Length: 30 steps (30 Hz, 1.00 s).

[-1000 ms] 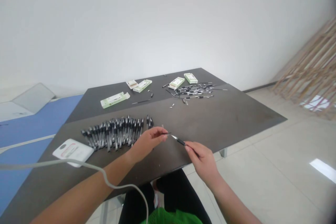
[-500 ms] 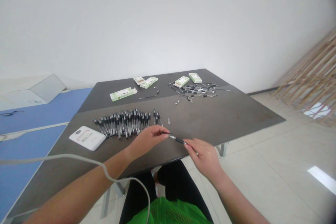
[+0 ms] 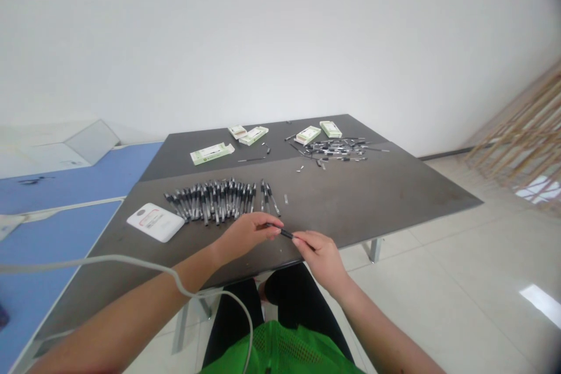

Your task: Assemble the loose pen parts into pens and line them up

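Observation:
A black-gripped pen (image 3: 286, 234) spans the gap between my two hands, just above the table's near edge. My left hand (image 3: 252, 234) pinches its left end between thumb and fingers, which hide the tip. On the other end, my right hand (image 3: 319, 256) has its thumb and fingers closed round the barrel. Just beyond my left hand lies a dense row of pens (image 3: 214, 198), side by side. A few separate pens (image 3: 268, 196) rest at the row's right, beside a small clear piece (image 3: 286, 198).
A white card-shaped object (image 3: 155, 222) lies left of the row. Green-and-white boxes (image 3: 213, 153) and a loose heap of pen parts (image 3: 333, 149) sit farther back on the dark table (image 3: 394, 187). A pale cable (image 3: 131, 262) crosses above my left forearm.
My hands have come closer together. The pen's silver tip, visible earlier, is now covered at my left fingers. The view has shifted slightly.

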Available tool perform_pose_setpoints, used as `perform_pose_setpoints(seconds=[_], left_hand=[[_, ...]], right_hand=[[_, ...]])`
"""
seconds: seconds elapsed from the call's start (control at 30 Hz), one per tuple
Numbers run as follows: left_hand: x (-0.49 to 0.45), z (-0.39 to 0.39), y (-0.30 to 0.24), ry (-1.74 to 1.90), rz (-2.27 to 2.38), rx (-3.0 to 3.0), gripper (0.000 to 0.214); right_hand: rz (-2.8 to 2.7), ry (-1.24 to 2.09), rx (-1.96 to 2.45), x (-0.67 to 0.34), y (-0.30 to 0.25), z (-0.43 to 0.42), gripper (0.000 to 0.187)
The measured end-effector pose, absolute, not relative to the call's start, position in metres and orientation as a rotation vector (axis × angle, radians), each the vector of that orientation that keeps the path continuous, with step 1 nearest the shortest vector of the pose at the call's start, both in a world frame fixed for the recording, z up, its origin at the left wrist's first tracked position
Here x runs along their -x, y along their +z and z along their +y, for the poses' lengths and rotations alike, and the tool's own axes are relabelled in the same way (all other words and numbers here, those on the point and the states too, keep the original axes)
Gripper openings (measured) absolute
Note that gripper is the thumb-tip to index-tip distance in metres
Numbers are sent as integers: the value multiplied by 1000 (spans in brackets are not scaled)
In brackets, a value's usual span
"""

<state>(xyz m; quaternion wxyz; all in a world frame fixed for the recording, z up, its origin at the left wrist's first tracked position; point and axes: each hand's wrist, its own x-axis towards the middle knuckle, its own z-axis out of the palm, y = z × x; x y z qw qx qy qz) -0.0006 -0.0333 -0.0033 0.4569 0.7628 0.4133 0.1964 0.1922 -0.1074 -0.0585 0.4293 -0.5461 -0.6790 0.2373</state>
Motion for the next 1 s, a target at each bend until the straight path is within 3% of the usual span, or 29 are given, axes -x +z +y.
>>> perform_pose_setpoints(seconds=[0.23,0.37,0.57,0.77,1.0], left_hand=[[31,-23,-33,639,1193,-1928,40],[54,-19,-43,889,1479,-1874,38],[61,-22,-52,1012,1535,-1731,35],[58,-23,-52,1011,1487,-1753,34],[32,3,-31,1114,1426,-1707,38]], right_hand=[[-1480,817,1464,-176,-86,-90,30],[-1581,644,1675,-173,-92,-70,36],[-1866,364,1947,-156,-75,-32,38],[-2024,276,1936,-144,-71,-27,24],[-1981,176,1853,-174,-75,-25,27]])
